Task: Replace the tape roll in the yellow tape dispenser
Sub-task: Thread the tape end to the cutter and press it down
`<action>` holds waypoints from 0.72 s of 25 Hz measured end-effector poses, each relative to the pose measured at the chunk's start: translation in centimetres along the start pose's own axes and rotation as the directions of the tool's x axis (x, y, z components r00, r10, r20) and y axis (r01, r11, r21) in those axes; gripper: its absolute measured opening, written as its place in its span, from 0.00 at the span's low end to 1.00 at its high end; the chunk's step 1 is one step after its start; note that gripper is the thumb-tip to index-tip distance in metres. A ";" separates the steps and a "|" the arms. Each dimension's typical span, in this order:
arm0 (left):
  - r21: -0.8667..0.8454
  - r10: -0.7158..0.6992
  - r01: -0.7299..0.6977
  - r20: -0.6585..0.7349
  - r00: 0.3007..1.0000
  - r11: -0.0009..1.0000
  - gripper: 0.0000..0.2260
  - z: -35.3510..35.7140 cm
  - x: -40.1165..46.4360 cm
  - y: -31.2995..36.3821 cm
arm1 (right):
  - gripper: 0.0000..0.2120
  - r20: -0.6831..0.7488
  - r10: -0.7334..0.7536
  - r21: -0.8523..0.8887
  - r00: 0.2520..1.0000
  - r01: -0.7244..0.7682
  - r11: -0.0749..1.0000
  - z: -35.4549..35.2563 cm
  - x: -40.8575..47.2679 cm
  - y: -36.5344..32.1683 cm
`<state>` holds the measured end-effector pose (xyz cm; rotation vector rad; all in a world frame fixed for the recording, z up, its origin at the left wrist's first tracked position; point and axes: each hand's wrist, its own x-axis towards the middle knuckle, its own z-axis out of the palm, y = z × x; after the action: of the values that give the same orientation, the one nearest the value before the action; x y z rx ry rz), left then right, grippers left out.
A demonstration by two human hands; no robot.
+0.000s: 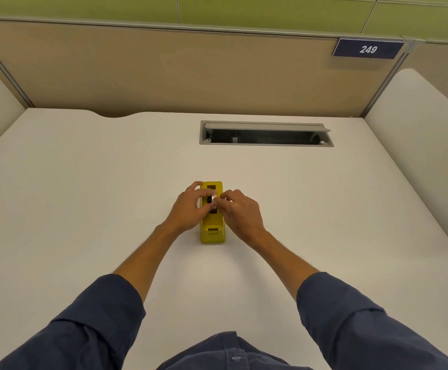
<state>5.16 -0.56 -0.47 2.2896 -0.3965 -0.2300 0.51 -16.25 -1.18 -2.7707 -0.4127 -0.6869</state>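
The yellow tape dispenser (212,231) stands in the middle of the white desk, its cutter end toward me. A tape roll (211,199) sits in the slot on top, mostly hidden by fingers. My left hand (191,209) wraps the dispenser's left side, thumb and fingers closed on the roll. My right hand (240,212) comes in from the right, its fingertips pinched on the roll's right side. Both hands meet over the slot.
An open grey cable hatch (265,134) is set into the white desk (84,196) behind the dispenser. Beige partition walls (164,70) close off the back and sides, and a blue sign reading 249 (367,49) hangs at the upper right.
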 end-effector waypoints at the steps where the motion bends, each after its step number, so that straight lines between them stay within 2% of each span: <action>1: 0.000 -0.003 0.003 0.001 1.000 1.000 0.16 0.0 0.0 0.0 | 0.08 0.000 -0.003 0.005 1.000 0.003 1.000 0.0 0.0 0.0; 5: 0.010 -0.008 0.008 0.014 1.000 1.000 0.16 -0.1 -0.1 0.1 | 0.11 0.029 0.022 0.040 0.999 -0.023 0.999 0.0 -0.1 -0.1; 8: -0.012 0.018 -0.017 0.021 1.000 1.000 0.18 -0.2 -0.3 0.3 | 0.20 0.139 0.146 0.110 0.979 -0.162 0.981 -0.2 0.4 0.0; 10: -0.088 0.039 -0.036 0.023 0.999 0.995 0.21 -0.3 -0.4 0.4 | 0.24 0.236 0.161 0.116 0.958 -0.193 0.974 -0.2 0.9 0.2; 14: -0.179 -0.018 0.018 0.001 1.000 0.984 0.29 -0.3 -0.6 0.3 | 0.24 0.342 0.141 0.068 0.929 -0.174 0.982 0.0 2.1 0.6; 18: -0.182 -0.051 0.046 -0.019 0.999 0.982 0.31 0.1 -0.9 -0.4 | 0.25 0.391 0.147 0.056 0.909 -0.183 0.982 0.2 2.9 0.6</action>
<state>4.42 -0.05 -0.80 2.1224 -0.2954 -0.2528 3.25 -16.13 -0.07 -2.8046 -0.2682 -0.0746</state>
